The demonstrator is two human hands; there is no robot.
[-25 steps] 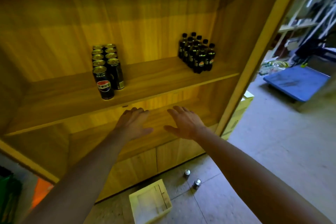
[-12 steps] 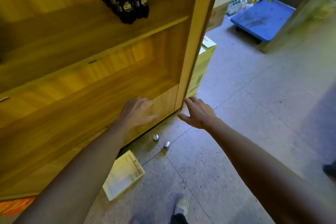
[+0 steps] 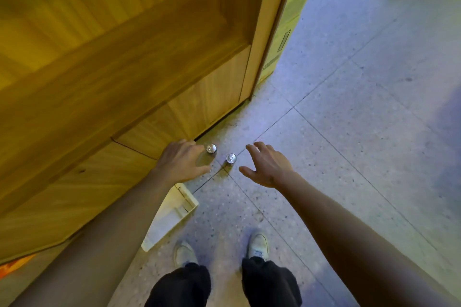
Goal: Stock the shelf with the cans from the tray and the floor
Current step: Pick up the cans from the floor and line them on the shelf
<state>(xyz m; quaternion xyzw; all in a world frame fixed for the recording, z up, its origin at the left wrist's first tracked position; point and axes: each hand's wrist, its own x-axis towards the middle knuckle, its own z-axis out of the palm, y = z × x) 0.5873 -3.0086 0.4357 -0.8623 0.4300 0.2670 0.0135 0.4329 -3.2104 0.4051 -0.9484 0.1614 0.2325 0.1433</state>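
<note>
The wooden shelf unit [image 3: 104, 62] fills the left of the view, its base panel meeting the speckled tiled floor [image 3: 349, 132]; a cardboard tray [image 3: 172, 214] lies at its foot, partly hidden by the left forearm, and nothing can be seen in its visible part. Two drink cans are stood upright on the floor just off the base panel, only their silver tops being shown. The left can [image 3: 211, 149] sits right at the fingertips of the left hand [image 3: 182, 162], which is spread and grips nothing; whether it is touched cannot be told. The right can [image 3: 231, 158] stands between the hands, apart from the open, empty right hand [image 3: 265, 167]. The cans are judged rigid, smooth and fairly heavy if full (dentable if squeezed), best wrapped around the side wall.
</note>
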